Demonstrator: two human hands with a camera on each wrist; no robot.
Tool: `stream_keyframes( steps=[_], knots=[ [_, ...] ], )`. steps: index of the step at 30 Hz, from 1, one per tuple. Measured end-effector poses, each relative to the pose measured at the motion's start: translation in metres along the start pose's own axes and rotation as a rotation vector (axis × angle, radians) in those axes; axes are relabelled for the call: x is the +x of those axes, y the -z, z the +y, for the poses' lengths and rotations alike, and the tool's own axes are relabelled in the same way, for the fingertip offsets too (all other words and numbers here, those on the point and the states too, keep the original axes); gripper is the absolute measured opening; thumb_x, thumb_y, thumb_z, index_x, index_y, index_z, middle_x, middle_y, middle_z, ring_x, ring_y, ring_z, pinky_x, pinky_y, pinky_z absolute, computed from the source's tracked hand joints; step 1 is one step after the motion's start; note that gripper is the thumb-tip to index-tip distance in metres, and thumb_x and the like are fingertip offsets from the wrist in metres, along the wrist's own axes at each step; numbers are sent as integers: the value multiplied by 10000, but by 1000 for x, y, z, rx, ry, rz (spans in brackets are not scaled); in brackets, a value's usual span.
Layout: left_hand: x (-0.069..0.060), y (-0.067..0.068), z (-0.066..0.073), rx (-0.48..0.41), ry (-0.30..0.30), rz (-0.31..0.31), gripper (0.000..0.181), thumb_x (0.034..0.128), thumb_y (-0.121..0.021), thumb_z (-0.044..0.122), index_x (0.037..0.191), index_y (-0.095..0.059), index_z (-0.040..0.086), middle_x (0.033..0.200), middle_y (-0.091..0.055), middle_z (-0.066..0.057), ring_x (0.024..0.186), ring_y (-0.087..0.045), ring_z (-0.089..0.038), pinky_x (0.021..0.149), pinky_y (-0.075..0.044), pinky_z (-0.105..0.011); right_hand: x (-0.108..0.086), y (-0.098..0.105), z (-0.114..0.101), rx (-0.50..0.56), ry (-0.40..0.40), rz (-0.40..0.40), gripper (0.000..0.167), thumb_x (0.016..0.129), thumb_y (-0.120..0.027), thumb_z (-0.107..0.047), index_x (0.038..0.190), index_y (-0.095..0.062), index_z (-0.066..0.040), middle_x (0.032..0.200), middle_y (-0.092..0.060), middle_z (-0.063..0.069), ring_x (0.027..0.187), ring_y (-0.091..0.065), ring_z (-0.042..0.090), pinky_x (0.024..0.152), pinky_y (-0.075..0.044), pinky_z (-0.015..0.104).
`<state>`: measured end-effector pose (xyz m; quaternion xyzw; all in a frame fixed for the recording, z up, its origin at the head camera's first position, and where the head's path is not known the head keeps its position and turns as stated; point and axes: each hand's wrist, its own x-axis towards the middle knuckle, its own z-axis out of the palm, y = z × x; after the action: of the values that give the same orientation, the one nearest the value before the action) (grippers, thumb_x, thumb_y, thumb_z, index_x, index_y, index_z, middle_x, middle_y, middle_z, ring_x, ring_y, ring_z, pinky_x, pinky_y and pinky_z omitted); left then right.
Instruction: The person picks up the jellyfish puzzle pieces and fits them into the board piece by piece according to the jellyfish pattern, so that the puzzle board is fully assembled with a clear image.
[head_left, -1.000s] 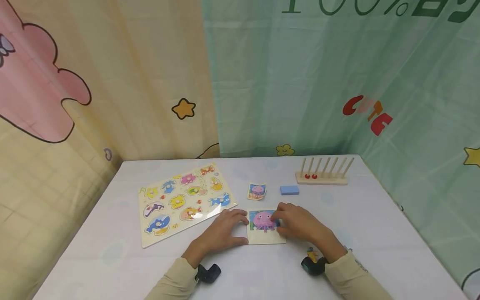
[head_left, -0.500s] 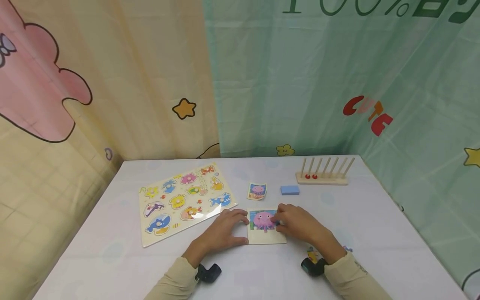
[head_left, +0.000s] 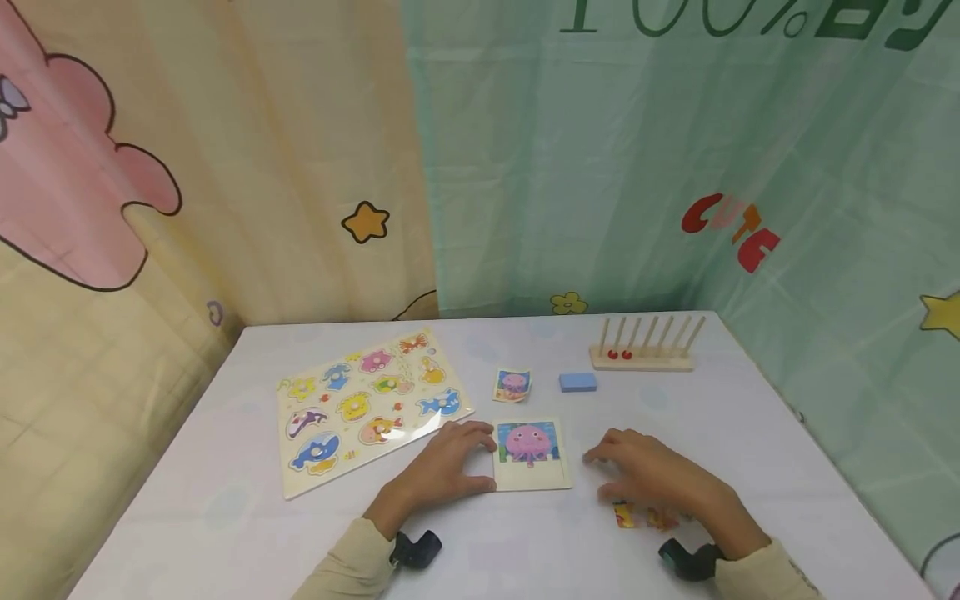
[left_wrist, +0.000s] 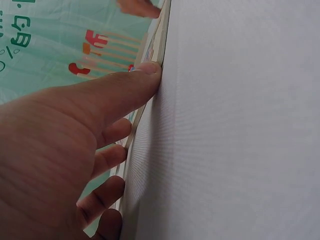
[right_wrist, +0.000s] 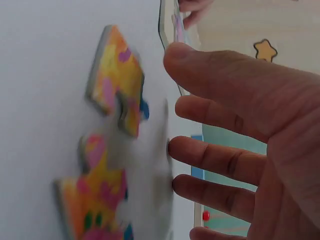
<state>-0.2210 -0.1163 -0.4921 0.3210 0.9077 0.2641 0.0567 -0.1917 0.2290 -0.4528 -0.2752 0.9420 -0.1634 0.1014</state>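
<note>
A small square puzzle board (head_left: 532,477) lies in the head view's lower middle, its upper part filled with a pink octopus picture (head_left: 527,443) and a bare strip below. My left hand (head_left: 448,465) rests at the board's left edge, thumb and fingertips touching it; the left wrist view shows the thumb against the board's rim (left_wrist: 159,47). My right hand (head_left: 651,472) hovers right of the board, holding nothing, fingers loosely extended. Under it lie loose jigsaw pieces: a yellow-orange one (right_wrist: 117,70) and another (right_wrist: 100,195) with pink and green spots. My hand partly covers them in the head view.
Behind the board lie a small octopus picture card (head_left: 512,385) and a blue block (head_left: 577,382). A peg stand (head_left: 652,363) with two red beads stands at the back right. A large sea-animal peg puzzle (head_left: 352,446) lies to the left. Curtains surround the table (head_left: 225,542).
My right hand has let go of the board's octopus picture and moved right and toward me, over the loose pieces. The left hand has stayed at the board's edge.
</note>
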Motion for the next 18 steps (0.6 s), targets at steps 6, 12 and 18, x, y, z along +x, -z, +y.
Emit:
stream_keyframes(
  steps=[6,12,18],
  knots=[
    [-1,0,0,-1,13,-2,465,849,-805,426,1228,-648,208,1470,-509,20,1313,-446,-221,1091,-380,-437,-45,-6,18,40,14,78,431,782,-848,-463,1124,-712,-238,1147,-547,-87,1045,-549,225,849,-497,471],
    [-1,-1,0,-21,8,-5,461,843,-815,415,1220,-652,207,1466,-515,12,1296,-455,-232,1072,-396,-449,-56,-21,17,50,68,219,304,786,-861,-400,1020,-692,-306,1119,-522,-150,1014,-522,149,814,-484,414],
    [0,0,-2,-29,-6,5,457,842,-820,403,1213,-654,193,1458,-521,3,1311,-452,-242,1086,-379,-464,-51,-26,15,35,57,256,265,770,-878,-304,897,-652,-361,1029,-520,-223,990,-516,111,797,-485,384]
  ],
)
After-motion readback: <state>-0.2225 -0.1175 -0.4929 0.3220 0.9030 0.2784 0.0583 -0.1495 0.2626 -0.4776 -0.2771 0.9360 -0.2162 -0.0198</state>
